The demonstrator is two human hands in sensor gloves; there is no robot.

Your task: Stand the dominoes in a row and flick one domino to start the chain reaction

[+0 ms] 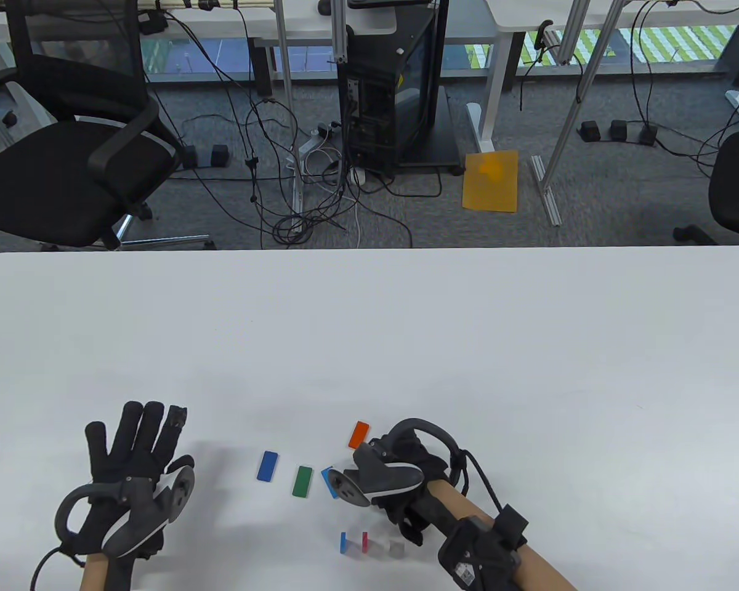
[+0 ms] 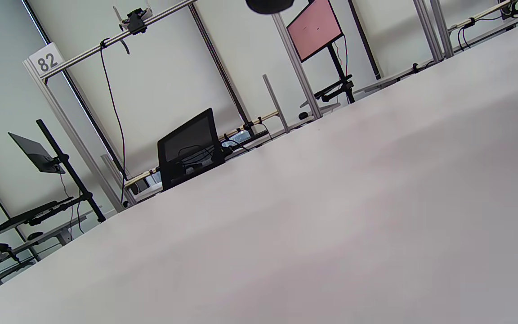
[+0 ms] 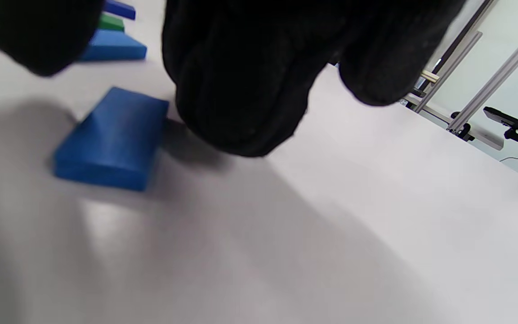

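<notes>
The small flat light-blue plastic domino [image 3: 113,137] lies on the white bench [image 1: 406,345] just beside the right hand [image 1: 400,468], whose curled fingers [image 3: 241,90] hover, gripping nothing I can see. It looks light, rigid and slick, best pinched by its long edges. The left hand [image 1: 132,468] rests flat, fingers straight.

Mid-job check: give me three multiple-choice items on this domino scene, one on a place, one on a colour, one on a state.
1. Where does the green domino lie?
A) flat between two blue dominoes
B) in the standing row
C) stacked on another domino

2. What colour is the flat domino farthest from the person?
A) green
B) orange
C) yellow

3. How is the left hand?
A) pinching a domino
B) fingers straight, holding nothing
C) clenched in a fist

Answers:
1 A: the dark blue domino is left of it and the light blue domino is right.
2 B: the orange domino lies beyond the others.
3 B: its fingers are spread flat.
</notes>
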